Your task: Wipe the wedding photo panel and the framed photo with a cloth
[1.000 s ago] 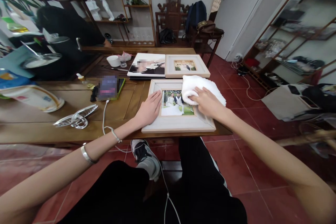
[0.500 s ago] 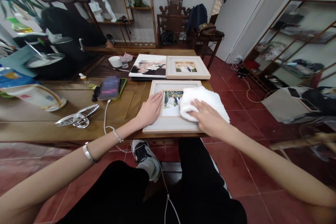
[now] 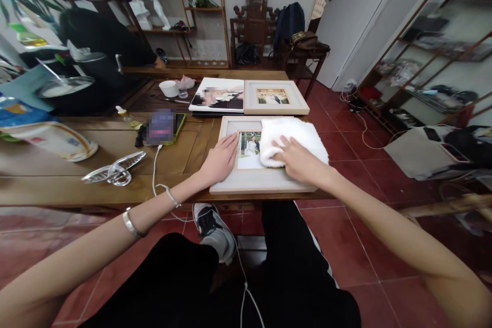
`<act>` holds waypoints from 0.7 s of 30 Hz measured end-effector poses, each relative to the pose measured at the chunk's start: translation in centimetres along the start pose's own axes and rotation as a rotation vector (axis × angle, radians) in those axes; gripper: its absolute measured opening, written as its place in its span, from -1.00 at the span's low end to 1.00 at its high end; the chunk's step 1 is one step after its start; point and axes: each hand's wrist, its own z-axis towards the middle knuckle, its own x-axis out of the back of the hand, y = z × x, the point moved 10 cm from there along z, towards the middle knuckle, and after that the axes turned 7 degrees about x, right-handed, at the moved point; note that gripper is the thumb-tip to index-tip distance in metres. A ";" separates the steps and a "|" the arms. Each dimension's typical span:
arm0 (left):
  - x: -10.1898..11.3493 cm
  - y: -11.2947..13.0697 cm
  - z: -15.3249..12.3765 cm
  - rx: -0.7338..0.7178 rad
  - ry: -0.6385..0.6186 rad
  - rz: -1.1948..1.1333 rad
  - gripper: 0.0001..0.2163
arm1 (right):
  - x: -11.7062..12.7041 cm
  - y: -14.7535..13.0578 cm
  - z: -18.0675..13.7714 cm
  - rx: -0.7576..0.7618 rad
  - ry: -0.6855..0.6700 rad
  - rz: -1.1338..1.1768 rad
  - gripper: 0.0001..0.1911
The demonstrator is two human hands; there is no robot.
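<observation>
A light wood picture frame [image 3: 249, 182] with a wide pale mat lies flat near the table's front edge. Inside it is a wedding photo [image 3: 249, 146], its right part hidden under a white towel [image 3: 294, 136]. My left hand [image 3: 221, 160] rests flat on the frame's left side, fingers stretched out and touching the mat. With fingers bent into the folded, fluffy towel, my right hand [image 3: 298, 158] presses it against the frame's right half. The towel covers the frame's upper right corner.
Behind lie a second framed photo [image 3: 300, 97] and a white photo album [image 3: 219, 95]. On the wooden table [image 3: 154, 184], left, are a phone [image 3: 179, 128] with a white cable, a silver butterfly-shaped object [image 3: 117, 168], a dropper bottle [image 3: 126, 118] and a white-and-blue pack [image 3: 57, 138].
My right hand and the towel have moved slightly left and away from me across the frame, covering more of the photo. My left hand stays in place.
</observation>
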 end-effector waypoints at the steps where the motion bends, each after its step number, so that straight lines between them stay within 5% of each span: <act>1: 0.0 0.0 0.0 0.002 0.003 -0.001 -0.53 | 0.2 -1.4 -1.2 0.026 -0.025 0.021 -0.50; 5: 0.0 0.0 0.0 0.004 0.005 0.003 -0.53 | 1.4 -5.8 -4.9 0.075 -0.081 0.121 -0.45; 9: -0.1 -0.1 0.0 0.001 -0.004 0.015 -0.53 | 1.3 -7.1 -4.8 0.057 -0.026 0.169 -0.40; 21: -0.1 -0.1 0.1 -0.018 -0.009 0.000 -0.53 | 0.6 5.0 4.4 -0.165 0.215 0.019 -0.32</act>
